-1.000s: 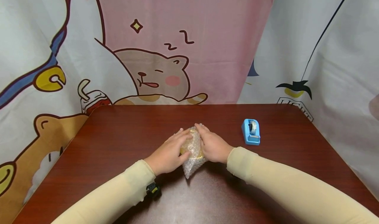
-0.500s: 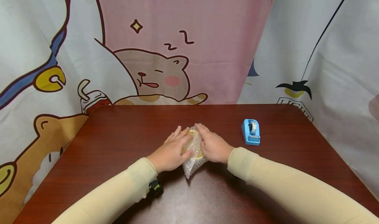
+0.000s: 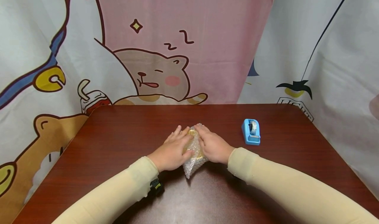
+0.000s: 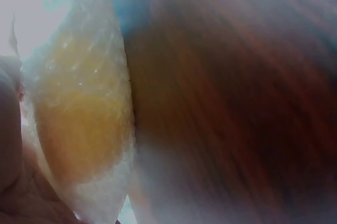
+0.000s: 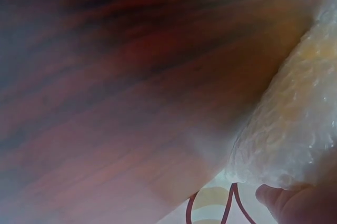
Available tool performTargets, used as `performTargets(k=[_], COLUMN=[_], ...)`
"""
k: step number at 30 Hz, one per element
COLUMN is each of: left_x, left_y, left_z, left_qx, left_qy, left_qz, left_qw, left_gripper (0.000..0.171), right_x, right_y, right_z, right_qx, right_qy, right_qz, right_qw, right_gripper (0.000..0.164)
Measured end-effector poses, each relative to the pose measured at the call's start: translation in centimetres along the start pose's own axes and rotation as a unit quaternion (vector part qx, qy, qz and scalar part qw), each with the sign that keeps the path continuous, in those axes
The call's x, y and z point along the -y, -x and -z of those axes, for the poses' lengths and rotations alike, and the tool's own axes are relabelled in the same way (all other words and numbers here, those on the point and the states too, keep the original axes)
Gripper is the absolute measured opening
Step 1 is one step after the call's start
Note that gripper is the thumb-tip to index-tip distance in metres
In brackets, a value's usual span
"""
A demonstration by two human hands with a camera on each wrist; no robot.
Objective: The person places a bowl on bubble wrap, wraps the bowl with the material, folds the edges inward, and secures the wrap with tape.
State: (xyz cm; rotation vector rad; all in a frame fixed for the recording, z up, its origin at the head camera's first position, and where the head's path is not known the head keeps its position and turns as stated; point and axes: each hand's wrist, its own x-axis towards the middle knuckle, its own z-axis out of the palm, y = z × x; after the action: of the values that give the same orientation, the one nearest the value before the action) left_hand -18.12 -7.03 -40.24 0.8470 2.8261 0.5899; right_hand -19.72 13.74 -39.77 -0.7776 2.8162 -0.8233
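A bundle of clear bubble wrap [image 3: 193, 151] with something yellow showing through sits mid-table, one pointed end toward me. My left hand [image 3: 173, 150] lies against its left side, fingers extended and spread, thumb on the nearer part. Along the right side rests my right hand [image 3: 216, 146], its fingers fairly straight and reaching to the far end. The left wrist view shows the wrap [image 4: 79, 103] close up, the yellow content inside it. In the right wrist view the bubble wrap [image 5: 295, 124] is at the right, a fingertip [image 5: 268, 195] at its lower end. The wrapped item's kind is hidden.
A blue tape dispenser [image 3: 251, 132] with a roll of tape stands toward the right on the brown table [image 3: 133, 125]. Behind the table hangs a printed curtain [image 3: 213, 53]. A black device [image 3: 156, 186] is at the left wrist.
The left hand has shifted slightly right and away from me, and its fingers have spread more. The right hand and the bundle have stayed nearly in place.
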Motion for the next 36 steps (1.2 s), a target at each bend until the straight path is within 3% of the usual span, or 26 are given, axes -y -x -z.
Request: performTargets(k=[7,13,20,26,36], left_x=[0.0,-0.2,-0.7,-1.0,-1.5], left_y=[0.0,0.0,-0.4,-0.6,-0.7], left_z=[0.0,0.0,-0.6,-0.8,-0.7], left_qx=[0.008,-0.005,-0.023,-0.018,-0.021], left_qy=[-0.015,-0.019,-0.036,-0.053,-0.068], left_qz=[-0.007,-0.007,0.030,0.057,0.050], left_qw=[0.9998,0.9998,0.9986,0.9968,0.9962], left_gripper=[0.066,0.089,0.113,0.117,0.113], right_x=[0.2,0.2,0.2,0.3,0.3], right_y=[-0.1,-0.3,-0.4,-0.4,-0.2], right_z=[-0.1,-0.4,-0.5,-0.5,-0.2], right_qx=[0.006,0.004,0.006,0.003,0.006], right_qy=[0.006,0.015,0.014,0.017,0.026], right_qz=[-0.018,-0.017,-0.017,-0.017,-0.008], right_qw=[1.000,1.000,1.000,1.000,1.000], right_gripper=[0.056,0.057,0.056,0.056,0.057])
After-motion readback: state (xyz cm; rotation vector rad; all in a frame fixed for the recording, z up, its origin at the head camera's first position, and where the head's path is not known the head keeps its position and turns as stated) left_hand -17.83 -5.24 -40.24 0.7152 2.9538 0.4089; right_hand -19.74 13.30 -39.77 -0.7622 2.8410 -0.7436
